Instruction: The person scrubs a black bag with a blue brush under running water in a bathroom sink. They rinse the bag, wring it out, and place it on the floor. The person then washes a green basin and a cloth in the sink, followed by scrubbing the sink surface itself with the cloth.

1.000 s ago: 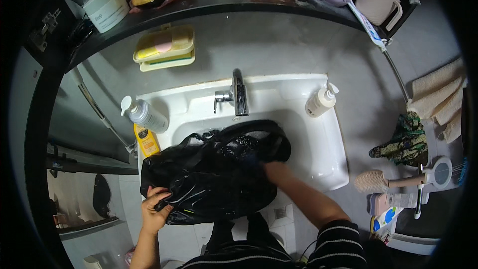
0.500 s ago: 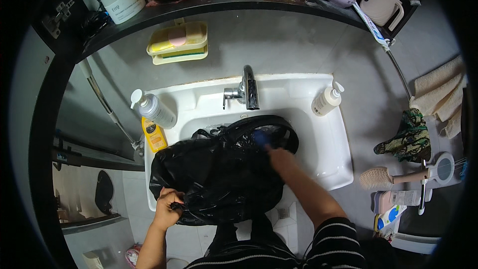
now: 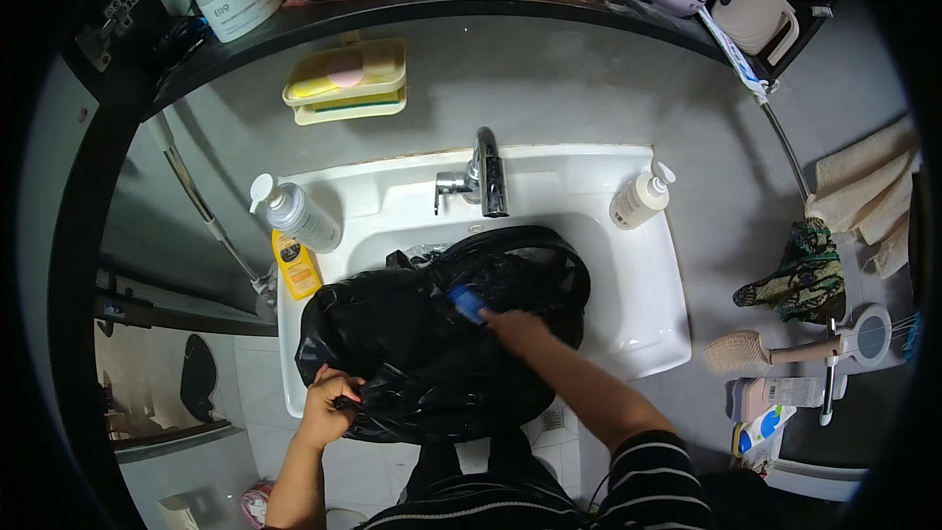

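A wet, shiny black bag (image 3: pixel 432 363) lies across the white sink (image 3: pixel 648 314), its strap looped toward the basin's right side. At the bag's near left corner, my left hand (image 3: pixel 330 408) is closed on a fold of its fabric. My right hand (image 3: pixel 520 333) grips a blue brush (image 3: pixel 467 304) by the handle end, with the head against or just over the middle of the bag. The bristles are hidden. Behind the bag stands the chrome faucet (image 3: pixel 493 177).
Left on the sink are a pump bottle (image 3: pixel 302 216) and a yellow bottle (image 3: pixel 296 265); another pump bottle (image 3: pixel 640 200) stands right. A soap holder (image 3: pixel 348 83) hangs on the wall below a black shelf (image 3: pixel 442 22). A hairbrush (image 3: pixel 741 351) and cloth (image 3: pixel 810 275) hang at right.
My right hand has swept the blue brush left and a little nearer to me across the bag. The left hand keeps its grip on the corner.
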Available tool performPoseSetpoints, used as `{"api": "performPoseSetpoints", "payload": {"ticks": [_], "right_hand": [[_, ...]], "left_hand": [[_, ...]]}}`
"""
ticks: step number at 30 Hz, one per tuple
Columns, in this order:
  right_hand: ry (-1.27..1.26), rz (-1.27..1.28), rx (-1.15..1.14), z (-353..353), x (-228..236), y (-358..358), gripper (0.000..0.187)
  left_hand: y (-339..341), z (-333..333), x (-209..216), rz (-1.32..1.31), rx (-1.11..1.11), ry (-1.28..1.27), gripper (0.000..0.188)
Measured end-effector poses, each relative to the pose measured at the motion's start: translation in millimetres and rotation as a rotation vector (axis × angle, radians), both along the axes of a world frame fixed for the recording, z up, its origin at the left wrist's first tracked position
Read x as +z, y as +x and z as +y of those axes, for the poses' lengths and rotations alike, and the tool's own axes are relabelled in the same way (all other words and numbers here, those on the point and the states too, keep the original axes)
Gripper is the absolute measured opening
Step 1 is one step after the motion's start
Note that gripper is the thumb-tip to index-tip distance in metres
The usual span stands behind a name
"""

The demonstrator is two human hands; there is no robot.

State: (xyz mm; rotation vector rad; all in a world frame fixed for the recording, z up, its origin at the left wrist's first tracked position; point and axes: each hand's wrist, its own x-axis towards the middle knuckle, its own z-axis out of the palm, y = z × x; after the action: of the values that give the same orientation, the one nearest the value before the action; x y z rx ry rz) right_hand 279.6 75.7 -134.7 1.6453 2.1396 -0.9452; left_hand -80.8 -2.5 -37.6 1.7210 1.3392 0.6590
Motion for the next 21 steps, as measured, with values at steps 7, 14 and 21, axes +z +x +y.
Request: {"api": "performPoseSetpoints", "payload": {"ticks": [7, 14, 21], "right_hand": [[0.084, -0.311, -0.309, 4.1, 2.7, 70.3, 0.039], [0.102, -0.201, -0.268, -48.4, 28.8, 76.3, 0.039], [0.718, -0.332, -0.726, -83.7, 79.1, 169.3, 0.036]], "left_hand": [[0.1, -0.8, -1.4, 0.027, 0.061, 0.003, 0.024], [9.1, 11.3, -6.0, -0.147, 0.194, -0.096, 0.030], [29.3, 33.6, 13.4, -0.400, 0.477, -0.278, 0.029]]}}
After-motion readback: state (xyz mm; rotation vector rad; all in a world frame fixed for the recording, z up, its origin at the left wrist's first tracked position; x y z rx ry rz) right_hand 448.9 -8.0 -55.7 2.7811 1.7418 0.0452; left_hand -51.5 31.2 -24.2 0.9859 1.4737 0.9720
